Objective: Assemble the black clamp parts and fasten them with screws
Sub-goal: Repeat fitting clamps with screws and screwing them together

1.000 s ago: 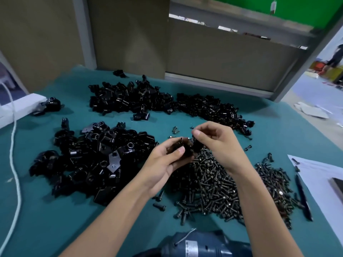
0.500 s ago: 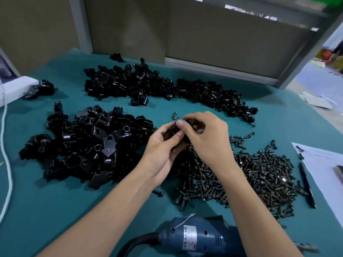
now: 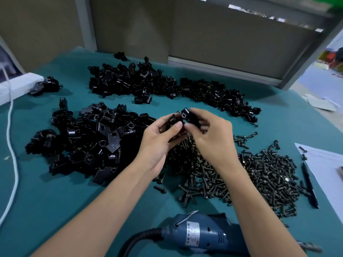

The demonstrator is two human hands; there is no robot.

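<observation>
Both hands meet above the middle of the green table (image 3: pixel 55 204). My left hand (image 3: pixel 159 143) grips one black clamp part from below, thumb on top. My right hand (image 3: pixel 211 140) holds a second black clamp part (image 3: pixel 187 115) against it, its nut hole facing up. Under the hands spreads a heap of dark screws (image 3: pixel 241 175). A pile of black clamp parts (image 3: pixel 89 141) lies left of my hands, and a longer pile of clamp parts (image 3: pixel 159 88) runs along the back.
A blue electric screwdriver (image 3: pixel 200 236) with a black cord lies at the near edge. A pen (image 3: pixel 309 184) and white paper (image 3: pixel 326 164) sit on the right. A white cable (image 3: pixel 11 138) and white box (image 3: pixel 16 84) lie at the left.
The hands have risen slightly over the screw heap, and the right hand now shows a clamp part with its hole turned up. The camera has tilted down, showing more of the screwdriver.
</observation>
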